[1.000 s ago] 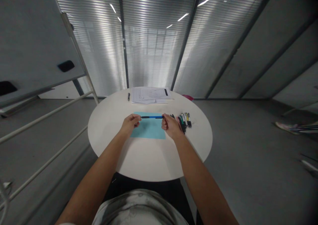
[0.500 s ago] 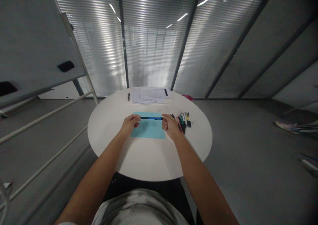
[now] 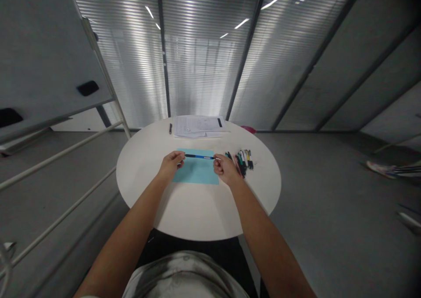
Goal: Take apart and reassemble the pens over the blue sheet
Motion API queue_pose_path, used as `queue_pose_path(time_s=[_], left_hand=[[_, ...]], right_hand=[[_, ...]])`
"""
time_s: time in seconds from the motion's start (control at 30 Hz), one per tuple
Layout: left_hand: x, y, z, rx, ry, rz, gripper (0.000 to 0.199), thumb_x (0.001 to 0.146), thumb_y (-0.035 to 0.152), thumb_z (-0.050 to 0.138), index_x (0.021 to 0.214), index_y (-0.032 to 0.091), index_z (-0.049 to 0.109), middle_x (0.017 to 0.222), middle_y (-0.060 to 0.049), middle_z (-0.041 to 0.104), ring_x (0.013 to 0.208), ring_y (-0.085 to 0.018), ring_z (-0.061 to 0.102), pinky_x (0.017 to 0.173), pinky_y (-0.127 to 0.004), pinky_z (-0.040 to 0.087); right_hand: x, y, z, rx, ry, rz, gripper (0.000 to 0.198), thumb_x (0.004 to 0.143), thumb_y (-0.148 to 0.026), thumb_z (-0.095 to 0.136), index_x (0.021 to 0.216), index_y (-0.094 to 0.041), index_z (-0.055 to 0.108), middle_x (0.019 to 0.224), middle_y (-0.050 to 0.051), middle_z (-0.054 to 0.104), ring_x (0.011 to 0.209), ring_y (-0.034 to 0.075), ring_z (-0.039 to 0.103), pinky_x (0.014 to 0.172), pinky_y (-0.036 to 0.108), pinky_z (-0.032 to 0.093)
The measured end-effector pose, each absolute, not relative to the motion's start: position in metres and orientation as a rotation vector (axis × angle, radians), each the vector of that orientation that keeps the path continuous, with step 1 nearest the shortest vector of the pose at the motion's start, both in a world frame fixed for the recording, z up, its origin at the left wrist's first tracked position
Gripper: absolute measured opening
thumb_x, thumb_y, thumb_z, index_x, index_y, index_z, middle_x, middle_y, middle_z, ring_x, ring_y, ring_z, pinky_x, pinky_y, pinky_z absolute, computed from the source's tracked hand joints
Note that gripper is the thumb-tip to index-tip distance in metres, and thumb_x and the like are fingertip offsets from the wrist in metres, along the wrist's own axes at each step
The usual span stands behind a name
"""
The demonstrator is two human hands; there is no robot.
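Note:
A blue and black pen (image 3: 199, 156) is stretched level between my hands, above a light blue sheet of paper (image 3: 196, 173). My left hand (image 3: 171, 164) pinches its black end. At the other end, the fingertips of my right hand (image 3: 224, 166) are closed on the pen. Just right of that hand lies a group of several pens and markers (image 3: 242, 160) in black, green, white and yellow. All of this is on or over a round white table (image 3: 194, 214).
Printed papers (image 3: 197, 126) lie at the table's far side, with a dark pen (image 3: 170, 129) beside them. A whiteboard (image 3: 42, 48) on a white tube frame stands at left. Blinds (image 3: 197, 61) cover the glass wall behind. A shoe (image 3: 381, 168) shows on the floor at right.
The pen has tilted slightly, its right end a touch lower. My right hand has shifted a little down and left along with it; my left hand has barely moved.

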State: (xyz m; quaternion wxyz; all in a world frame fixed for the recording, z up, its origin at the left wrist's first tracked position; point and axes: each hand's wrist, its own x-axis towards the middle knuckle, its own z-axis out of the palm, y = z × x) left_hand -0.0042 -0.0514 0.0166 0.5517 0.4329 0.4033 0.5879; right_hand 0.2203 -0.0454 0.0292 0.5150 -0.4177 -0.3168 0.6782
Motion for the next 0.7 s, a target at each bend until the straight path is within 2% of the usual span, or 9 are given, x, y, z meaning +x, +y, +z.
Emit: queue_pose_path(time_s=[0.23, 0.4, 0.7], left_hand=[[-0.0052, -0.0511, 0.0142, 1.031, 0.938, 1.383, 0.028, 0.064, 0.036, 0.074, 0.081, 0.017, 0.063, 0.073, 0.0, 0.057, 0.059, -0.008, 0.05, 0.056, -0.023, 0.039], [-0.0048, -0.0534, 0.0168, 1.022, 0.936, 1.373, 0.026, 0.064, 0.034, 0.073, 0.079, 0.017, 0.063, 0.07, 0.001, 0.056, 0.059, -0.009, 0.051, 0.056, -0.024, 0.039], [-0.0028, -0.0558, 0.022, 0.948, 0.892, 1.387, 0.025, 0.062, 0.032, 0.075, 0.076, 0.015, 0.062, 0.064, 0.001, 0.054, 0.057, -0.009, 0.049, 0.056, -0.024, 0.038]], right_hand=[[0.2194, -0.0434, 0.0244, -0.99, -0.828, 1.508, 0.013, 0.071, -0.026, 0.061, 0.076, -0.016, 0.054, 0.042, -0.007, 0.045, 0.031, 0.004, 0.03, 0.032, 0.015, 0.017], [0.2216, -0.0435, 0.0266, -1.005, -0.816, 1.557, 0.009, 0.07, -0.024, 0.058, 0.072, -0.016, 0.055, 0.04, -0.006, 0.044, 0.031, 0.004, 0.028, 0.032, 0.016, 0.015], [0.2253, -0.048, 0.0312, -0.879, -0.827, 1.659, 0.016, 0.071, -0.032, 0.059, 0.068, -0.017, 0.055, 0.039, -0.008, 0.037, 0.032, 0.004, 0.026, 0.034, 0.018, 0.015]])
